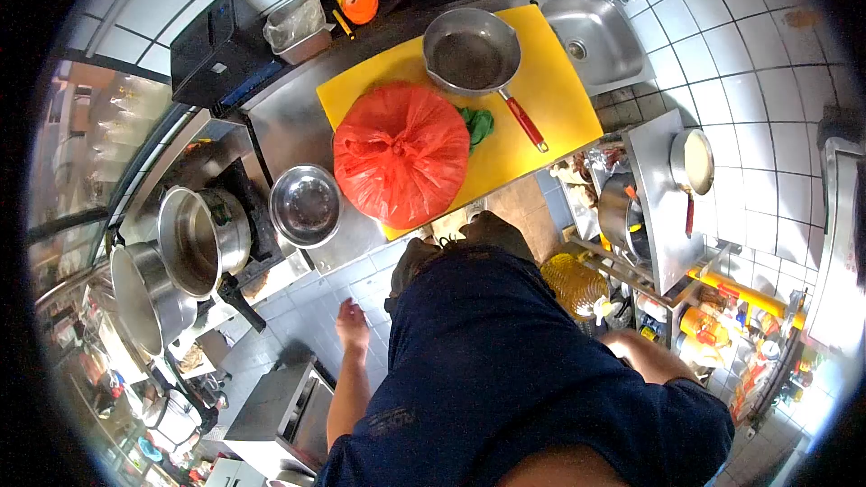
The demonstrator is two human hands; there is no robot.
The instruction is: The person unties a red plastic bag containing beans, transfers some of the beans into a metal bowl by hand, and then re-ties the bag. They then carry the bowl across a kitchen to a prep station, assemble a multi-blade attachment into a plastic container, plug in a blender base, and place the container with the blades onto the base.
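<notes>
My left hand (353,325) hangs beside my body above the tiled floor, holding nothing, its fingers loosely curved. Close to my right hip is my right hand (622,341), its fingers hidden by my shirt. In front of me a knotted red plastic bag (397,158), full and round, sits on a yellow cutting board (561,99). Some green leaves (477,126) poke out beside the bag. A grey saucepan (469,52) with a red handle rests on the board behind them. Neither hand touches these things.
Left of the board stands a metal bowl (306,206); farther left are a large pot (200,239) and another pot (149,298). A sink (600,43) is at the back right. Under the counter on the right, a shelf holds a steel pot (618,212).
</notes>
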